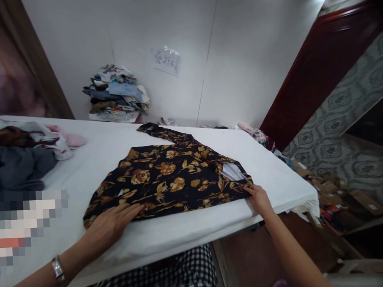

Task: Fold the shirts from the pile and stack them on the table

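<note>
garment (167,174), black with gold, tan and rust flowers, lies spread across the middle of the surface (282,182) in the head view, its long near edge running just inside the rim closest to the person. one sleeve (175,135) stretches away toward the far side, its end near the wall, and the cloth narrows toward the near left. at the right end an opening shows a pale patch; whether this is lining or the white cover beneath, i cannot tell. the left hand (110,221) lies palm down at the near left edge, its fingers extended, close together and resting flat on the cloth. the right hand (260,199) is at the near right corner, thumb and fingers clamped on the edge of the cloth. a silvery band (57,268) circles the left wrist.

to the left on the surface sits a loose heap of clothes (27,161), grey, white and pink. a taller pile of clothes (116,94) stands by the wall, under and left of a handwritten sign (166,61). more clothes (254,134) lie along the far right edge. cardboard boxes (367,201) sit lower at the right, and black-and-white checked fabric (197,266) shows below the near rim.
</note>
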A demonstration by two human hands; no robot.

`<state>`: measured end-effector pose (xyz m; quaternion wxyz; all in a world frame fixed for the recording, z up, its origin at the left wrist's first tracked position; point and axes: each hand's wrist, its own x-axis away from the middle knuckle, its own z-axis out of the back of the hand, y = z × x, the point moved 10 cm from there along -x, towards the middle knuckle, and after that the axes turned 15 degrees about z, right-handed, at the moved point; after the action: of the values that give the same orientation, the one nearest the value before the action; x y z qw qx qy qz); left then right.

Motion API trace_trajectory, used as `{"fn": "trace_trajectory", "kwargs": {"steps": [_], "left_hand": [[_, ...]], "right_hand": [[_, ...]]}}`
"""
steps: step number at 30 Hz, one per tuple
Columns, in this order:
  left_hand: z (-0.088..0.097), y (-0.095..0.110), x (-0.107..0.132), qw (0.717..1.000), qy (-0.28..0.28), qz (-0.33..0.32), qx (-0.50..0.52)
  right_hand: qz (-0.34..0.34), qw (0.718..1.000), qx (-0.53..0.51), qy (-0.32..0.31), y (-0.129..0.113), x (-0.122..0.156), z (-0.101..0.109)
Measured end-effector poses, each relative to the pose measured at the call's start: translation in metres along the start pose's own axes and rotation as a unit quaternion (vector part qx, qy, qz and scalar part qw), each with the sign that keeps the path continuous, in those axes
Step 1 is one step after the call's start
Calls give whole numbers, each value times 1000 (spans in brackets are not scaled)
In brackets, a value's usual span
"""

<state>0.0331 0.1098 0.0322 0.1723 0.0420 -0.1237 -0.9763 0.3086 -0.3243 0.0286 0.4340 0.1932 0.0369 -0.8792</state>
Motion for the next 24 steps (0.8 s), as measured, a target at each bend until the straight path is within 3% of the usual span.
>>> {"fn": "trace_trajectory", "kwargs": {"steps": [4,7,10,12,14,18,21,24], "left_hand": [[-7,-1,4,999,-2,-27,-44],[-7,0,5,997,-13,-33,-62],[2,2,1,999,-1,-27,-46],[6,4,-4,999,15,-27,-45],[3,3,-8,998,20,-24,-59],[-13,-12,-12,998,-5,-10,-59],[-17,-30,-15,999,-35,3,-25],[-6,-40,-28,999,-29,17,12]], "right_hand": [[-34,999,16,38,-23,-19,37],[32,989,-75,122,-74,-46,70],[125,966,-174,148,-135,-77,79],[161,961,-201,97,-170,-95,63],[171,962,-211,1,-194,-106,32],[148,953,-207,-165,-208,-102,-25],[136,950,-205,-192,-206,-95,-37],[134,949,-201,-204,-204,-92,-41]]}}
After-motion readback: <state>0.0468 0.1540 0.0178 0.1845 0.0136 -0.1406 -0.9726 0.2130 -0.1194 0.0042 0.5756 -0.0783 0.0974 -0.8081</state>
